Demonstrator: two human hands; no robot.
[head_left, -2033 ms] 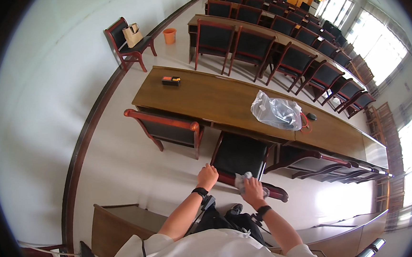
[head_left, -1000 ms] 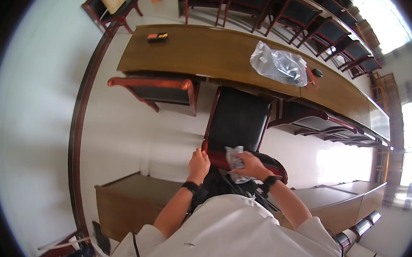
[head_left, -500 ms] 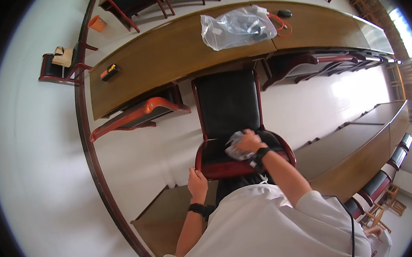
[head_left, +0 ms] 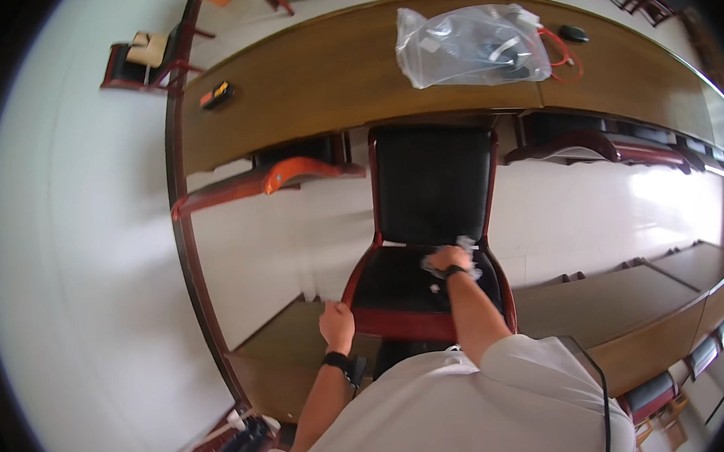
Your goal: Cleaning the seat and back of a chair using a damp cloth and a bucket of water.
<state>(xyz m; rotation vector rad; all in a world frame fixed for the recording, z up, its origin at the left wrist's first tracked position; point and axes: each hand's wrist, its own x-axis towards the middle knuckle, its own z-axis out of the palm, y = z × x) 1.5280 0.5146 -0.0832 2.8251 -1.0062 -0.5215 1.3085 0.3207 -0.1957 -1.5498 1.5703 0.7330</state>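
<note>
A chair [head_left: 435, 187] with a black padded back and seat and a dark red wooden frame stands in front of me. My right hand [head_left: 450, 258] presses a crumpled grey-white cloth [head_left: 470, 262] onto the rear right part of the seat; most of the cloth is hidden under my fingers. A small pale scrap [head_left: 434, 288] lies on the seat just in front of that hand. At the front left corner of the seat, my left hand [head_left: 336, 322] is closed round the red frame edge.
Beyond the chair runs a long brown table [head_left: 309, 70], bearing a clear plastic bag [head_left: 467, 46], a red cable [head_left: 566, 52], a black mouse-like object [head_left: 573, 34] and an orange-black item [head_left: 217, 95]. Other chairs [head_left: 291, 174] flank mine. Another table [head_left: 586, 303] is close behind.
My right hand has slid the cloth farther back on the seat, and the pale scrap now shows. My left hand still grips the corner. The whole view has shifted and turned.
</note>
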